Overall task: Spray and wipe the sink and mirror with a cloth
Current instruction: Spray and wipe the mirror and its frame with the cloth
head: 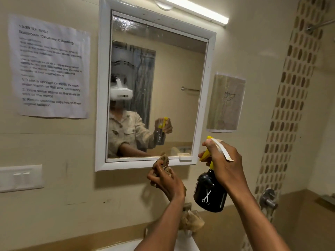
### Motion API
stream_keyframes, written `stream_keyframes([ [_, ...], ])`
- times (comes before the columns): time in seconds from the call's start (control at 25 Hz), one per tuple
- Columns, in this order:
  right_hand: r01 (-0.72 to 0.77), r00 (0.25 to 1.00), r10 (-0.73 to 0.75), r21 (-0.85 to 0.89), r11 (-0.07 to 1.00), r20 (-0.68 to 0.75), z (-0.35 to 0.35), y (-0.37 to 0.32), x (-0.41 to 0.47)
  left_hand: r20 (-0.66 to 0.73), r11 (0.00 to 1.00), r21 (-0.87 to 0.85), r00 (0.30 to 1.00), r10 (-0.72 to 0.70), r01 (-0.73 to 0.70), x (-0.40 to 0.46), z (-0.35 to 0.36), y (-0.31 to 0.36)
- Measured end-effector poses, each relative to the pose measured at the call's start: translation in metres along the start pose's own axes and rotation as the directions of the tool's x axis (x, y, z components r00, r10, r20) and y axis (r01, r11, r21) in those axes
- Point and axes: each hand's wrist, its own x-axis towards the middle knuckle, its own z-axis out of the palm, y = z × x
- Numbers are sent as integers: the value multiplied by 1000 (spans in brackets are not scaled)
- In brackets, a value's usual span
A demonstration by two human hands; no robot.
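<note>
A white-framed mirror (177,73) hangs on the beige wall, its upper glass misted with droplets. My right hand (224,160) holds a black spray bottle (209,193) with a yellow trigger head, nozzle pointing left at the mirror's lower right corner. My left hand (165,182) is bunched around a brown cloth (163,161), just below the mirror's bottom frame. A sliver of the white sink (184,243) shows at the bottom edge, mostly hidden by my forearms. The mirror reflects a person with both hands raised.
A printed instruction sheet (50,67) is taped left of the mirror, a drawing (225,103) right of it. A switch plate (20,177) sits lower left. A tube light (192,8) runs above. A metal tap (268,198) juts from the tiled right wall.
</note>
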Motion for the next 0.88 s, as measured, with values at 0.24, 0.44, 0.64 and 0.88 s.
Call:
stream_keyframes([
  [0.24,6,1000,-7,-14,1000,-26,-46,19,21,53,1000,-18,999,-10,11,-35,54,-9],
  [0.44,1,1000,-1,-14,1000,-25,-73,34,36,83,999,4,996,-33,33,-56,90,-21],
  [0.64,1,1000,-1,13,1000,-30,-102,47,49,591,977,211,792,-155,33,-73,117,-14],
  [0.88,30,999,-33,118,993,24,-113,34,65,792,988,60,596,-135,144,-70,64,39],
])
